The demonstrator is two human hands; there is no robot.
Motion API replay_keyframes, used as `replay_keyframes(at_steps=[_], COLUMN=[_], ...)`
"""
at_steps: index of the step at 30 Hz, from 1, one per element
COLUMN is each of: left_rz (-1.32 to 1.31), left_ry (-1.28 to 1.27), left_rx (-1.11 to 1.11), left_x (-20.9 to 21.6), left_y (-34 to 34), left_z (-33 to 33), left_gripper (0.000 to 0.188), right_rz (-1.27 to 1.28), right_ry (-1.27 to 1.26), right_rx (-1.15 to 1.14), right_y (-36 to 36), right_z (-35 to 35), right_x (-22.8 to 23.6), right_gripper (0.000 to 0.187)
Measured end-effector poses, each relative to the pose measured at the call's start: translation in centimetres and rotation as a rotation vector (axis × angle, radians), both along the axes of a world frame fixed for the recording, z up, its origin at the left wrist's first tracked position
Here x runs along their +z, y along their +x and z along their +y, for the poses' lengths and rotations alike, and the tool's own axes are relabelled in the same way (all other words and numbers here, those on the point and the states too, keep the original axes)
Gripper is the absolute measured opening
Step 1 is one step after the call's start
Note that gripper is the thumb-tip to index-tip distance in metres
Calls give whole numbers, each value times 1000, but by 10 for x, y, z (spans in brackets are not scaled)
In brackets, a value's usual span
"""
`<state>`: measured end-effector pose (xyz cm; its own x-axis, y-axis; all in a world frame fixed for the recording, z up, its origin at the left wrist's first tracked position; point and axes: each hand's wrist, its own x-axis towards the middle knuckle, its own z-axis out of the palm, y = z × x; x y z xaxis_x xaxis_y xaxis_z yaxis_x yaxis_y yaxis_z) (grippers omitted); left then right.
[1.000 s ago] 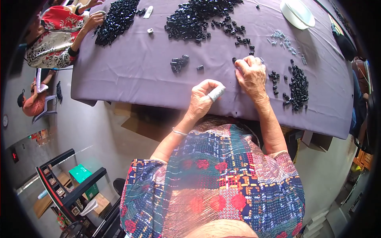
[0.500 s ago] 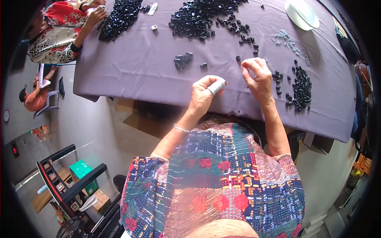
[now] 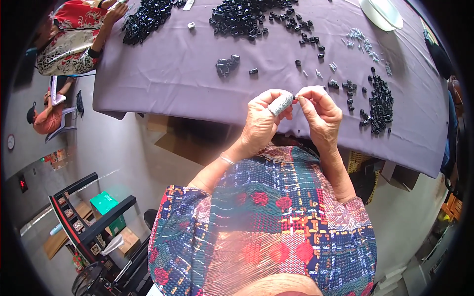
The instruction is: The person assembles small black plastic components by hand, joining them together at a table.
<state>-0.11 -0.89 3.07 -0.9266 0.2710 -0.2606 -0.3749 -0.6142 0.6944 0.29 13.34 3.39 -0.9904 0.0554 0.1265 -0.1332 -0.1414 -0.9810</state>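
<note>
My two hands meet above the near edge of the cloth-covered table, fingertips almost touching. My left hand (image 3: 261,118) is closed in a pinch, one digit wrapped in a speckled grey-white cover (image 3: 281,103). At its fingertips shows a small black part (image 3: 295,99), mostly hidden by the fingers. My right hand (image 3: 323,118) pinches against that spot with thumb and forefinger; what it holds is too small to make out. Beyond my right hand lie a few small clear pieces (image 3: 319,74) and some black parts (image 3: 348,86).
Big heaps of black parts (image 3: 239,19) lie at the far side, with a smaller pile (image 3: 381,106) on the right. Clear pieces (image 3: 363,42) are scattered near a white basin (image 3: 380,14). A few black parts (image 3: 227,65) sit left of centre. Another person's hand (image 3: 116,12) works at far left.
My right hand has come left and down from beside the small clear pieces, and my left hand has moved right and slightly up. Their fingertips now meet. The whole view has shifted slightly.
</note>
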Motion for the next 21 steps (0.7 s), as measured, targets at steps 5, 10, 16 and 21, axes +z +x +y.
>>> replay_keyframes(at_steps=[5,10,16,21], left_rz=[-22,-20,71,148], left_ry=[-19,-57,-153,-286], left_rx=[-1,2,1,45], left_x=[-2,-1,-4,-3], left_y=[6,10,13,14], left_z=[4,5,5,4], left_gripper=[16,15,14,14], right_rz=[102,37,-8,65], right_ry=[163,250,194,297], right_rx=[-77,36,-9,-17], right_y=[5,11,17,17], right_z=[2,8,1,0], right_x=[-9,-9,-6,-7], right_gripper=[9,7,9,9])
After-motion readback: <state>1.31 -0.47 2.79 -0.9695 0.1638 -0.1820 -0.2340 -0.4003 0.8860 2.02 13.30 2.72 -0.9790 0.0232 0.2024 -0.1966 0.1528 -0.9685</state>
